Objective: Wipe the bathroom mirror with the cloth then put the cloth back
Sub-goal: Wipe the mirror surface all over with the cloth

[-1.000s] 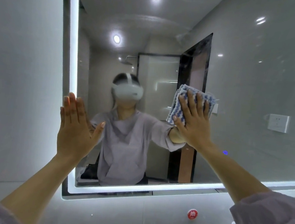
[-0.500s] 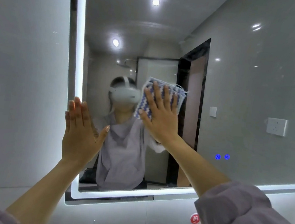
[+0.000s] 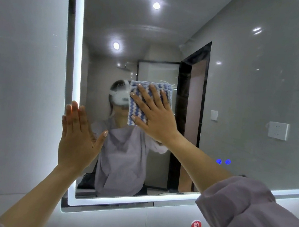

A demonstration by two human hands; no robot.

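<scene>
Wiping was judged in hand: the folded blue-and-white zigzag cloth (image 3: 136,111) was pressed to the backlit rectangular mirror (image 3: 256,86) by the right hand (image 3: 157,121), fingers straight and spread. The left hand (image 3: 77,139) was laid flat, fingers straight, at the lit edge. Strokes across the remaining glass were called for.

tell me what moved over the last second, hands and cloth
The right hand, pressing the striped cloth flat on the mirror, slid left across the glass, from over the reflected dark door frame to partly over the reflected headset. Nothing was taken hold of or let go. The left hand stayed flat by the mirror's lit left edge, fingers straight.
</scene>
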